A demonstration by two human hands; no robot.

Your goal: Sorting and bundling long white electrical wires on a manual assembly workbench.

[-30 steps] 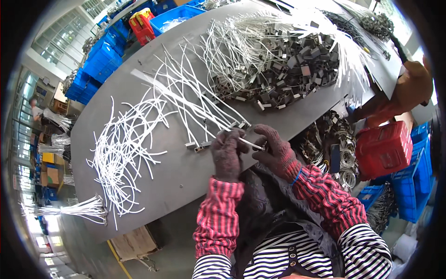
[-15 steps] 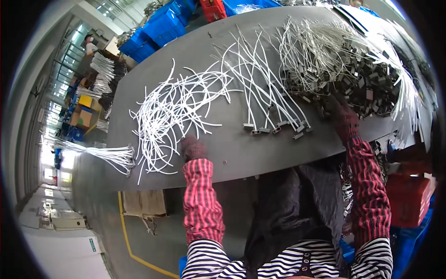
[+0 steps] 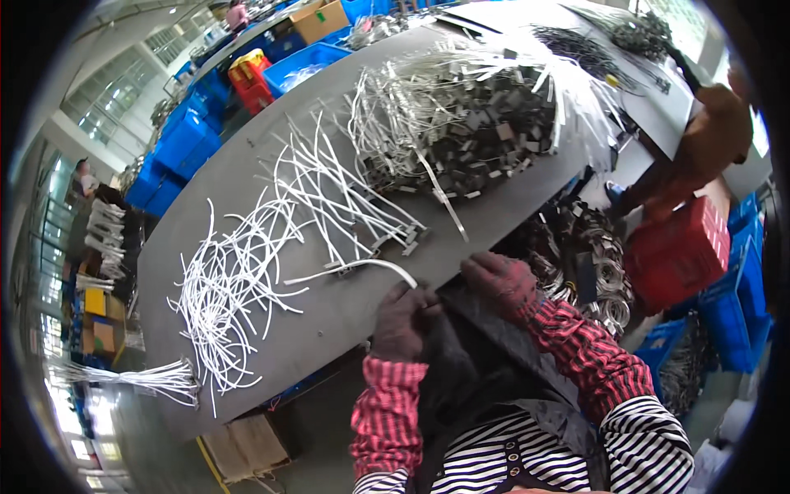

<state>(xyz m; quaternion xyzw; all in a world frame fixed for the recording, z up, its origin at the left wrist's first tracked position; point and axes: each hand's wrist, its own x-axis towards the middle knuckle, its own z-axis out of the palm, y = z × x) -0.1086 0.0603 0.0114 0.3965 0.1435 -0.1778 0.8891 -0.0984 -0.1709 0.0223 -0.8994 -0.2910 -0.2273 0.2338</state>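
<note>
Head view: I see the bench [image 3: 284, 350] reaching ahead of both gloved hands' fingers.
Left hand [image 3: 399, 325]: back from the loose tubes [image 3: 218, 300], its fingers now pinching one end of a white tube [image 3: 362, 263].
White tube: curves leftward from those fingers, far end free, with the loose tubes beyond it.
Right hand [image 3: 504, 284]: withdrawn from the metal-part heap [image 3: 502, 123], which lies ahead; its fingers curl, and I can't tell whether they pinch anything.
Pale strip [image 3: 444, 198]: points toward the right fingers; contact unclear to me.
Pick-up: I judge one tube is singled out.
</note>
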